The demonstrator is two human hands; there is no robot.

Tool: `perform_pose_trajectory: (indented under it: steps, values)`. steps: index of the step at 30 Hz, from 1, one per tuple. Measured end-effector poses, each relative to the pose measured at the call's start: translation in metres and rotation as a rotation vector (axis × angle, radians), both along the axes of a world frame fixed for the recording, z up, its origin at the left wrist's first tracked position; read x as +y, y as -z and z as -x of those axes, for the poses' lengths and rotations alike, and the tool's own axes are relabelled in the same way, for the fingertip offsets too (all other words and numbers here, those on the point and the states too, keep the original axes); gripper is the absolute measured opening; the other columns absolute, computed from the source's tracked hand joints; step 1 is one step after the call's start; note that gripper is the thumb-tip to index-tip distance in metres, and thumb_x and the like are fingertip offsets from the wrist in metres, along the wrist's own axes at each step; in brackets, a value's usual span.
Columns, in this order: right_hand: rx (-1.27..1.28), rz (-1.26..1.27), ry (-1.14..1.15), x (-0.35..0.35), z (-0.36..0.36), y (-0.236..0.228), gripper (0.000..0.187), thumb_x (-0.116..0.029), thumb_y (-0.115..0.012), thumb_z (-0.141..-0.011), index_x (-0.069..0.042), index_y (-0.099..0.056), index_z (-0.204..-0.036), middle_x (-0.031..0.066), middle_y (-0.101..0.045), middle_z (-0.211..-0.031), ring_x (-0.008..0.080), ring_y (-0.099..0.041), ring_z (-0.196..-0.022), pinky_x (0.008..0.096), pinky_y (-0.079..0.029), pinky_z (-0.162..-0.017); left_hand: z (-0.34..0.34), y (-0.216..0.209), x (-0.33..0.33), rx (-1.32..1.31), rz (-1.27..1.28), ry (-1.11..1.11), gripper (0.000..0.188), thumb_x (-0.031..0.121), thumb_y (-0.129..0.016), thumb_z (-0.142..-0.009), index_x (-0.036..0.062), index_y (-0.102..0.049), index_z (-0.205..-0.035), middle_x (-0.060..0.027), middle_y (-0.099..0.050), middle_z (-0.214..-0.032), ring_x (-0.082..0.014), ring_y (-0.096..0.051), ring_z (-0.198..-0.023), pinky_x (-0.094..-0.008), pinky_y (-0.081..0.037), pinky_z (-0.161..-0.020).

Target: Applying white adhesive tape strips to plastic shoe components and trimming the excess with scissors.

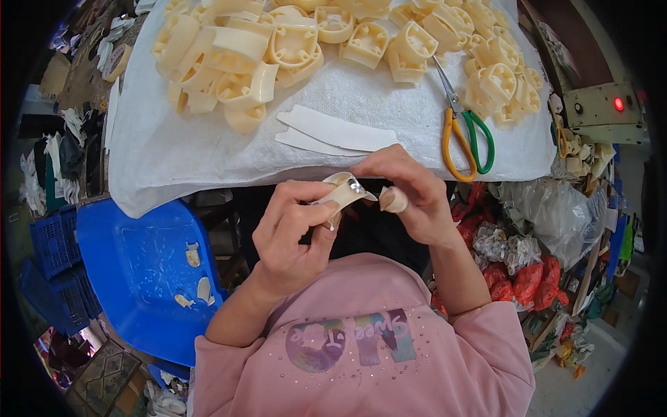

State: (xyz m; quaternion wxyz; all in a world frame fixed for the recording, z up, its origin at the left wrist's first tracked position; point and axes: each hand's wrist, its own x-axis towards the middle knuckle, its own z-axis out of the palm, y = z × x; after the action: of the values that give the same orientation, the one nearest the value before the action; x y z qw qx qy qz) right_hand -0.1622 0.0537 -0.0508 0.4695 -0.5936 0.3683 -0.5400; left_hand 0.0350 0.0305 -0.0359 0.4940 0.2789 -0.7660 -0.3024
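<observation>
My left hand [295, 226] is closed around a curved cream shoe heel [338, 198], held in front of my chest. A pale flap stands out at the heel's right end, and a shiny patch shows on its upper part. My right hand [417, 191] is close by on the right, its index fingertip at the heel's upper edge. The right thumb has a tan wrap [394, 199] round its tip and stays apart from the fingers. Beyond my hands, flat white curved strips [337, 128] lie overlapping on the white cloth. Scissors [458, 125] with yellow and green handles lie to their right.
Piles of cream heels [292, 45] cover the far part of the cloth-covered table [153, 153]. A blue plastic chair [132, 278] on the left bears a few pale scraps. Red and clear plastic bags [535, 278] crowd the right side. A machine box [601, 111] glows red at far right.
</observation>
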Motion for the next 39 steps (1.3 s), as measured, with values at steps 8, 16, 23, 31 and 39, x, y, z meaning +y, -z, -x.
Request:
perform_pose_trajectory:
  steps: [8,16,23,31,39]
  values:
    - [0.274,0.07,0.149,-0.001,-0.022,-0.016,0.022,0.002,-0.054,-0.074,-0.006,-0.053,-0.094,0.0091,-0.047,-0.093,0.0259,-0.041,-0.09,0.0345,-0.035,-0.082,0.012,0.0,0.011,0.382,-0.64,0.133,0.011,0.004,-0.064,-0.083,-0.0024,-0.056,-0.089,-0.0143,-0.059,-0.099,-0.0145,-0.057,-0.087,-0.0254,-0.046,-0.075]
    - [0.101,-0.087,0.081,-0.004,-0.015,-0.018,0.016,-0.007,-0.062,-0.078,-0.006,-0.051,-0.091,0.0079,-0.048,-0.093,0.0256,-0.043,-0.092,0.0336,-0.036,-0.083,0.01,-0.007,0.003,0.376,-0.766,0.133,0.011,0.004,-0.063,-0.085,-0.0032,-0.056,-0.091,-0.0129,-0.06,-0.1,-0.0128,-0.057,-0.089,-0.0265,-0.046,-0.079]
    - [0.543,0.181,0.368,-0.001,-0.024,-0.024,0.008,-0.004,-0.056,-0.075,-0.006,-0.05,-0.08,0.0074,-0.048,-0.088,0.0264,-0.043,-0.086,0.0373,-0.027,-0.079,0.015,-0.012,0.007,0.281,-0.873,0.171,0.015,0.006,-0.065,-0.084,-0.0032,-0.057,-0.092,-0.0138,-0.061,-0.102,-0.0126,-0.057,-0.09,-0.0257,-0.048,-0.077]
    - [-0.504,-0.247,0.395,-0.001,-0.012,-0.029,0.037,-0.019,-0.062,-0.086,-0.007,-0.052,-0.119,0.004,-0.052,-0.105,0.0111,-0.049,-0.094,0.0229,-0.043,-0.08,0.007,-0.003,-0.006,0.01,-0.286,0.042,0.012,0.01,-0.07,-0.079,0.0035,-0.063,-0.085,-0.0208,-0.039,-0.137,-0.0284,-0.044,-0.122,-0.0405,-0.041,-0.093]
    - [-0.207,-0.289,-0.001,0.007,-0.001,-0.028,0.071,-0.004,-0.075,-0.072,-0.002,-0.039,-0.133,0.0123,-0.058,-0.116,0.0181,-0.057,-0.106,0.0297,-0.049,-0.086,0.001,-0.003,-0.009,0.069,-0.082,0.258,0.024,0.031,-0.073,-0.075,0.0142,-0.072,-0.092,-0.0199,-0.044,-0.131,-0.0348,-0.042,-0.119,-0.0382,-0.037,-0.091]
